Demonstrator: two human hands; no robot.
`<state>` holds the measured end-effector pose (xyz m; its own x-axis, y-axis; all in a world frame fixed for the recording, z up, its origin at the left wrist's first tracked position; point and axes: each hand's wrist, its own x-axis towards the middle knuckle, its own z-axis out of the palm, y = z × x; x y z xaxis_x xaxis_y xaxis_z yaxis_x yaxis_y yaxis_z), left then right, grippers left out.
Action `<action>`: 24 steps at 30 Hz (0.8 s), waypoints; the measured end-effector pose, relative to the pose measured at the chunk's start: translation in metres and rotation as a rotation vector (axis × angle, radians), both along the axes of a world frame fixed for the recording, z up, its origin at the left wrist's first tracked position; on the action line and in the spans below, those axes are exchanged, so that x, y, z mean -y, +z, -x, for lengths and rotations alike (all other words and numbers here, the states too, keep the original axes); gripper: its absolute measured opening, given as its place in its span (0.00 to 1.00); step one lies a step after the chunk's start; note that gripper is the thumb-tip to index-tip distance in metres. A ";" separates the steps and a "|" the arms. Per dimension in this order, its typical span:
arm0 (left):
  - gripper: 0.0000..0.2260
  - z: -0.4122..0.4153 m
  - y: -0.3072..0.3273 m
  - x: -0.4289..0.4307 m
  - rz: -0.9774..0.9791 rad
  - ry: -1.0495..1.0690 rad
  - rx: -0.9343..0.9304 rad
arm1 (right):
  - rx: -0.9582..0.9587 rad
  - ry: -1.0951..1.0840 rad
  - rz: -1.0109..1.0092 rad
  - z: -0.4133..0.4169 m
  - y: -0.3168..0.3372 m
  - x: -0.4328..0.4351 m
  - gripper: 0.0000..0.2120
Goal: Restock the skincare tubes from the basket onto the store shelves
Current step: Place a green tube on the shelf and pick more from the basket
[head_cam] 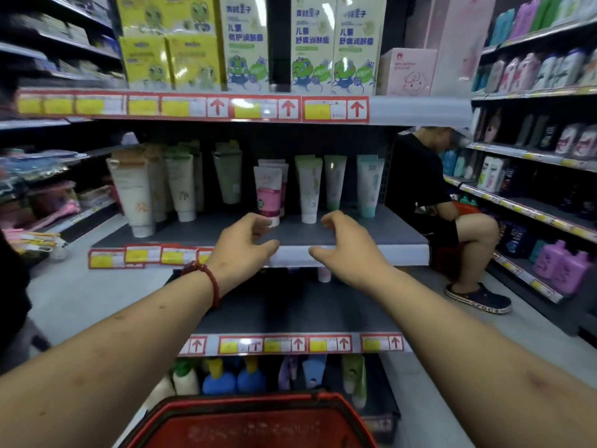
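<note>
Skincare tubes stand cap-down in a row on the middle shelf, straight ahead at twelve o'clock, and here I am with both arms stretched toward them. Head view, the only one I've got: my left hand sits at eleven o'clock of the shelf's front edge, fingers curled loosely and holding nothing, its fingertips just beside the white cap of the pink tube. My right hand is at one o'clock, fingers spread and bent, also holding nothing, hovering just below the white-and-green tube. The two hands are apart, a bare stretch of shelf between them.

The red basket is down at six o'clock, right under my arms. Its inside is blurred, so I can't tell whether any tubes are left in it.

Now the risk, as I judge it: these tubes balance on narrow caps and stand close together. If my left fingers brush the pink one, it could tip into its neighbours and take the row down. A seated person is at three o'clock, near the shelf end, so a wide swing of my right arm could bump them.
</note>
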<state>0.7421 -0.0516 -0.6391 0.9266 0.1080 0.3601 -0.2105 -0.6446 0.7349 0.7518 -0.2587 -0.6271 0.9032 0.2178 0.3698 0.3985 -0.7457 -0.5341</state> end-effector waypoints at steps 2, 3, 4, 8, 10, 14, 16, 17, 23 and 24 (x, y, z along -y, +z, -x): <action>0.19 0.023 -0.008 -0.010 -0.065 -0.003 0.040 | 0.005 0.023 0.010 0.019 -0.012 -0.013 0.29; 0.20 0.034 -0.013 -0.014 -0.108 -0.010 0.050 | 0.006 0.033 0.016 0.028 -0.018 -0.019 0.29; 0.21 0.045 -0.020 -0.019 -0.146 -0.022 0.052 | 0.002 0.048 0.025 0.037 -0.027 -0.026 0.28; 0.24 0.082 -0.060 -0.035 -0.207 -0.060 -0.014 | -0.048 0.110 0.044 0.070 -0.068 -0.050 0.29; 0.25 0.099 -0.084 -0.042 -0.235 -0.074 -0.049 | -0.086 0.134 0.057 0.085 -0.092 -0.060 0.31; 0.25 0.122 -0.130 -0.061 -0.275 -0.061 -0.089 | -0.162 0.155 0.088 0.107 -0.140 -0.071 0.31; 0.25 0.132 -0.151 -0.068 -0.244 -0.039 -0.120 | -0.184 0.146 0.114 0.116 -0.159 -0.073 0.31; 0.25 0.138 -0.161 -0.070 -0.240 -0.035 -0.136 | -0.197 0.142 0.132 0.121 -0.170 -0.074 0.31; 0.27 0.166 -0.222 -0.078 -0.314 -0.078 -0.234 | -0.340 0.138 0.176 0.146 -0.222 -0.074 0.34; 0.27 0.171 -0.233 -0.078 -0.313 -0.082 -0.256 | -0.364 0.140 0.180 0.149 -0.231 -0.074 0.34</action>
